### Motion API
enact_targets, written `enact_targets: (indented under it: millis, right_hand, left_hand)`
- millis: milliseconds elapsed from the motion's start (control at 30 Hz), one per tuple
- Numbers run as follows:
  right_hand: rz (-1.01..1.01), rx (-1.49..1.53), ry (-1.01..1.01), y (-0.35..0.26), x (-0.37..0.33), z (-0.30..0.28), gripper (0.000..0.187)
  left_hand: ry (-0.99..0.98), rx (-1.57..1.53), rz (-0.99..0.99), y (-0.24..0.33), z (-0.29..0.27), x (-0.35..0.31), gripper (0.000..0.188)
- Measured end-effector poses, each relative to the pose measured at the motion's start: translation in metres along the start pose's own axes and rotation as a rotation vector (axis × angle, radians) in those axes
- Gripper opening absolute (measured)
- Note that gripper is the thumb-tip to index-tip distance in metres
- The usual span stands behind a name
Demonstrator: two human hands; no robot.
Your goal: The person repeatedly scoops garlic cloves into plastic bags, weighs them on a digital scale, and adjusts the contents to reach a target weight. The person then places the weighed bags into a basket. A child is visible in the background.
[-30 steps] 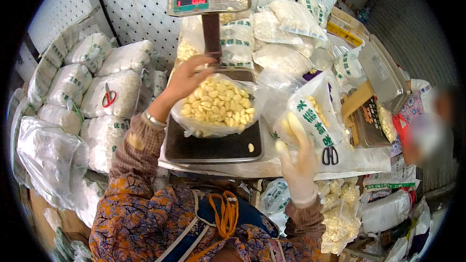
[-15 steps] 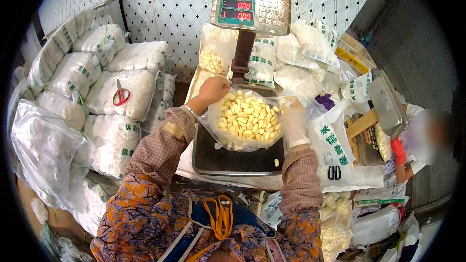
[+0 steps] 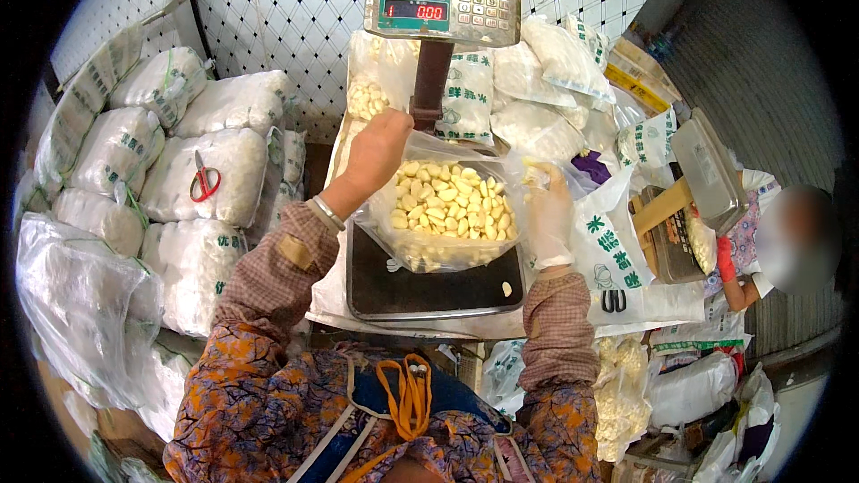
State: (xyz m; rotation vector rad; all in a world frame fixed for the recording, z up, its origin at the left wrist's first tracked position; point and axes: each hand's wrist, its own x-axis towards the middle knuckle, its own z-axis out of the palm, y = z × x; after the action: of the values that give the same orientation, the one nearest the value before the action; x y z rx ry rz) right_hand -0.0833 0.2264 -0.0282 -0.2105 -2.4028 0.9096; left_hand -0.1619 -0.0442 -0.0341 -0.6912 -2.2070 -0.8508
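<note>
While the left hand [image 3: 376, 156] is gripping one edge of the clear bag [image 3: 385, 222], the right hand [image 3: 546, 206] is clamping another

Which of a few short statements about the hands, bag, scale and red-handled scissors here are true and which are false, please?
1. The right hand is gloved. True.
2. Both hands are gloved. False: the left hand is ungloved.
3. A loose clove lies on the dark weighing platform. True.
4. The clear bag of pale cloves is open at the top. True.
5. The red-handled scissors lie on that platform. False: they lie on a white sack at the left.
</note>
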Motion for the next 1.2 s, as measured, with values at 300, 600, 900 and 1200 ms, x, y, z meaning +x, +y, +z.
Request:
enact_targets:
  millis: [300,600,900,1200]
  right_hand:
    - [0.229,0.471,-0.248,-0.023,0.032,-0.018,0.037]
    - [-0.592,-0.157,0.018,-0.102,0.001,-0.039,0.060]
    - [-0.589,-0.729,-0.582,-0.106,-0.037,0.071,0.067]
    - [-0.012,0.349,-0.653,-0.074,-0.052,0.084,0.032]
  left_hand:
    - [-0.488,-1.023,-0.762,0.024,-0.060,-0.043,0.035]
    - [-0.149,-1.351,-0.938,0.041,-0.085,-0.061,0.038]
    - [-0.161,-1.337,-0.784,0.037,-0.075,-0.070,0.036]
    - [-0.213,-1.117,-0.800,0.036,-0.086,-0.082,0.032]
